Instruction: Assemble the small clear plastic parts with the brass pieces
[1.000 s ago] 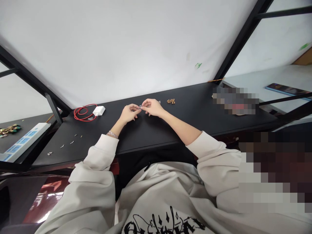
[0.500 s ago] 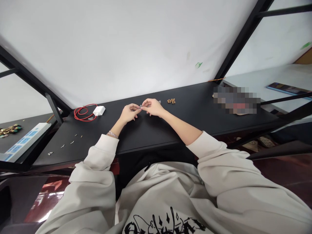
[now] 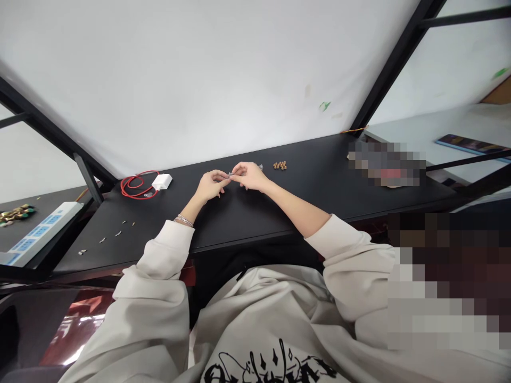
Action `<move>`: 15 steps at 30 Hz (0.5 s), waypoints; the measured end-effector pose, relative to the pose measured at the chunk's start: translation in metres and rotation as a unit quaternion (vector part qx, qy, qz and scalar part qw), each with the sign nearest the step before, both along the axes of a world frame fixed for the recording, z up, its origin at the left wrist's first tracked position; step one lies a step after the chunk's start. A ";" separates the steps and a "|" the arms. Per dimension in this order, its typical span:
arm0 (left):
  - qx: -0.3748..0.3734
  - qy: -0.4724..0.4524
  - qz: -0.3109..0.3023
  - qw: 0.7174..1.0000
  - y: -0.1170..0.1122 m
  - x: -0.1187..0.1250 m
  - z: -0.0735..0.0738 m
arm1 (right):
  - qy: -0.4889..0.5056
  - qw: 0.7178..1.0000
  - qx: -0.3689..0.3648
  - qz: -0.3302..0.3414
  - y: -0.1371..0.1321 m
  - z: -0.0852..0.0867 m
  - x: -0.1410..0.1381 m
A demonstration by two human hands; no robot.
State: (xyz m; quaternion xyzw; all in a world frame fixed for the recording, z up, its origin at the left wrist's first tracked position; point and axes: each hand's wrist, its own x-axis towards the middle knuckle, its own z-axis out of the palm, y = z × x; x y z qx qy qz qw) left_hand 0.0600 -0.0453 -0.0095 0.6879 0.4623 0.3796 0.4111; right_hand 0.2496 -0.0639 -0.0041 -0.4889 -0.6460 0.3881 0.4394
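Above the black table (image 3: 255,213), my left hand (image 3: 211,184) and my right hand (image 3: 250,176) meet fingertip to fingertip. Between them they pinch a small greyish piece (image 3: 230,175), mostly covered by the fingers and too small to name. Just behind my right hand lies a little clear or grey item (image 3: 261,166), partly hidden. To its right, several small tan, block-like pieces (image 3: 280,166) sit in a loose cluster.
A white charger (image 3: 162,182) with a coiled red cable (image 3: 133,191) lies at left. Several tiny metallic bits (image 3: 102,239) are scattered near the left front. A white power strip (image 3: 42,234) stands on the neighbouring surface. Black frame posts (image 3: 383,80) rise at both sides.
Both hands keep their pinch with almost no movement. At the lower right, a pixelated patch now covers part of the view.
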 end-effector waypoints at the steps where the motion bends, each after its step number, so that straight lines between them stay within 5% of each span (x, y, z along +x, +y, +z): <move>1: -0.001 0.000 0.001 1.000 0.000 0.000 0.000 | -0.004 1.000 0.001 0.004 0.000 0.000 0.000; 15: -0.013 -0.014 0.000 1.000 -0.003 0.001 0.003 | -0.008 1.000 -0.002 0.020 0.000 0.001 0.001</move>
